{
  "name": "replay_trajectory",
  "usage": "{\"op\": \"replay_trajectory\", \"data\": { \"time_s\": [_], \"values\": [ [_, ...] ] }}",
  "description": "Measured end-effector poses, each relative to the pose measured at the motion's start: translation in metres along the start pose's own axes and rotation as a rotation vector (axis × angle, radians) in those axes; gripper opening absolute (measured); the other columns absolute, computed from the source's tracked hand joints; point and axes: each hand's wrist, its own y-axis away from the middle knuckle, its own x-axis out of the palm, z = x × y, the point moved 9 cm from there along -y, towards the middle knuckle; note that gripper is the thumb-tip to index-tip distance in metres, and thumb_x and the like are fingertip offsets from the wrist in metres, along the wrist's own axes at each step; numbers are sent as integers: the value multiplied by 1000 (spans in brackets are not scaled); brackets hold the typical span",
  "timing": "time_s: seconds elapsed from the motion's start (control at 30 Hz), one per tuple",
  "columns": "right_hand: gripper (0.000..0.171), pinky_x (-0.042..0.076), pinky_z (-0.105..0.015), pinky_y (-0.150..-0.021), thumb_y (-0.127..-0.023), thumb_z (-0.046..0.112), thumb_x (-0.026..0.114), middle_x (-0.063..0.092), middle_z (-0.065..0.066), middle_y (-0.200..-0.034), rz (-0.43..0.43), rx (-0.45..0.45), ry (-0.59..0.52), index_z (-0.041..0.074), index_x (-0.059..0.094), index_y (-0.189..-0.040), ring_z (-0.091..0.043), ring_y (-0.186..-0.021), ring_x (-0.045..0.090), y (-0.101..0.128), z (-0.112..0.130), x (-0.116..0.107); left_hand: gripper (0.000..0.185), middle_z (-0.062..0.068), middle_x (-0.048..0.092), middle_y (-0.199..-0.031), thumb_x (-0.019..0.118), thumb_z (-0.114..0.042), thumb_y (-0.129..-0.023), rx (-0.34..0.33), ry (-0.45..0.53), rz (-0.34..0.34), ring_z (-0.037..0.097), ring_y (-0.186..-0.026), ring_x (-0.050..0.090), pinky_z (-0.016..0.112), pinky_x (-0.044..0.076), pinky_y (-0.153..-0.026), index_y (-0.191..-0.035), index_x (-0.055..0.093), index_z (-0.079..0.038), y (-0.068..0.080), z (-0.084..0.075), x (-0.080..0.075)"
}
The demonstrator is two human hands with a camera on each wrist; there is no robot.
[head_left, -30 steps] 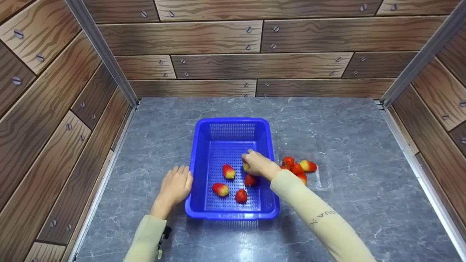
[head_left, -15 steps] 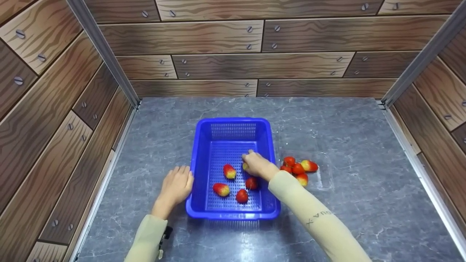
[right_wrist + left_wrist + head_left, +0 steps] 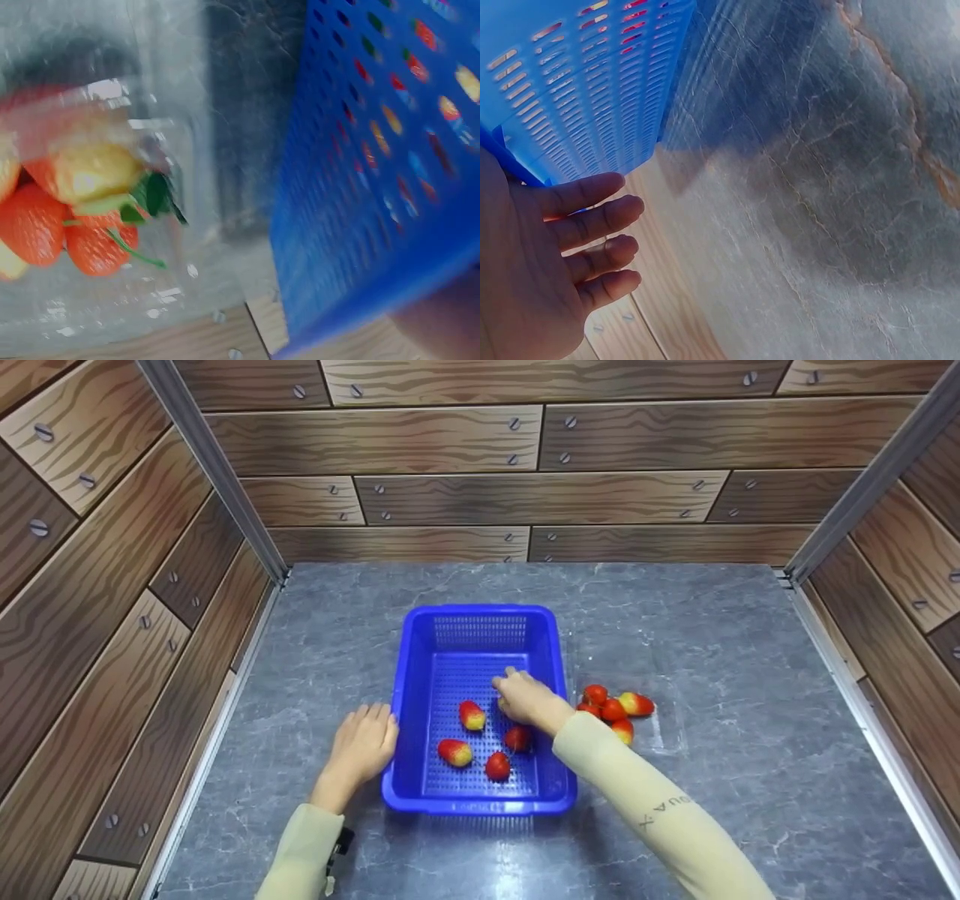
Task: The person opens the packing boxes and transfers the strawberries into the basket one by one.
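Head view: the right hand (image 3: 525,699) sits low in the middle of the frame inside the blue basket (image 3: 417,690); its fingers curl down, but whether they hold a strawberry I cannot tell. Four strawberries (image 3: 472,715) lie just below it. The left hand (image 3: 364,745), fingers straight and together, rests against the basket's left wall. More strawberries (image 3: 616,709) sit in a clear tray (image 3: 667,727) right of the basket.

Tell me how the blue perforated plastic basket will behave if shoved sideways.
The blue perforated plastic basket probably slides rather than tips: it sits low and wide on the smooth grey marble-look tabletop. It likely feels light, given thin slotted walls. The loose red-and-yellow strawberries inside may roll, though the left hand against its side should steady it.
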Motion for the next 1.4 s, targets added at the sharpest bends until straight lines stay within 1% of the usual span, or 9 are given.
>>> {"op": "replay_trajectory", "data": {
  "time_s": [0.13, 0.23, 0.3, 0.43, 0.57, 0.7, 1.0, 1.13, 1.4],
  "values": [
    [28, 55, -53, -82, -84, 2, 66, 59, -24, -107, -4, -33, 31, -3, 64, -112, -42, -98, 61, 2, 8, -12, 29, 19, 65, -98, 40, -18, -101, -9, 2, 14, 40, -93, 59, 52, 47, -80, -100, 62, 1, 1, 0, 0],
    [25, 57, -49, -75, -83, 3, 67, 62, -18, -102, -62, -100, 42, 0, 67, -108, -37, -92, 63, 4, 14, -25, 32, 20, 65, -104, 39, -19, -102, -19, 8, 36, 40, -98, 59, 52, 47, -84, -105, 63, 2, 1, 1, 2],
    [19, 57, -46, -67, -84, 6, 68, 64, -14, -97, -147, -167, 62, 3, 69, -103, -33, -86, 64, 6, 19, -38, 34, 20, 65, -107, 39, -19, -102, -23, 11, 43, 41, -100, 59, 53, 46, -86, -108, 63, 3, 1, 1, 2],
    [8, 55, -41, -57, -85, 10, 69, 67, -7, -86, -387, -299, 110, 8, 71, -92, -27, -75, 64, 15, 23, -65, 34, 21, 65, -108, 39, -19, -102, -22, 13, 37, 41, -101, 59, 54, 46, -87, -109, 63, 3, 0, 1, 2],
    [2, 53, -38, -53, -83, 10, 68, 65, -5, -76, -547, -346, 115, 8, 69, -82, -24, -67, 62, 25, 16, -86, 33, 21, 65, -107, 39, -19, -102, -19, 14, 35, 41, -100, 59, 53, 46, -86, -108, 63, 3, 0, 1, 2],
    [10, 51, -39, -50, -84, 12, 68, 63, -5, -71, -585, -303, 100, 7, 65, -76, -25, -62, 60, 33, 0, -99, 33, 20, 65, -107, 39, -20, -102, -25, 14, 44, 41, -101, 59, 53, 46, -88, -109, 62, 3, 0, 2, 3],
    [13, 46, -37, -47, -88, 16, 68, 63, -3, -70, -574, -73, 21, 10, 67, -76, -21, -55, 55, 50, -56, -116, 31, 19, 65, -101, 40, -19, -102, -13, 14, 32, 40, -95, 59, 51, 47, -83, -103, 62, 2, 0, -1, 0],
    [10, 46, -39, -47, -87, 16, 68, 61, -1, -69, -556, -7, 21, 10, 69, -79, -21, -56, 55, 60, -79, -116, 32, 20, 65, -103, 40, -19, -102, -12, 20, 31, 41, -98, 59, 53, 47, -84, -105, 62, 3, -1, -2, 0],
    [7, 50, -43, -53, -84, 14, 66, 64, -4, -77, -465, 94, -2, 9, 71, -83, -24, -65, 62, 79, -115, -102, 34, 21, 65, -109, 39, -20, -103, -37, 28, 63, 41, -104, 58, 54, 46, -90, -111, 63, 4, 0, 1, 2]
  ]
}}
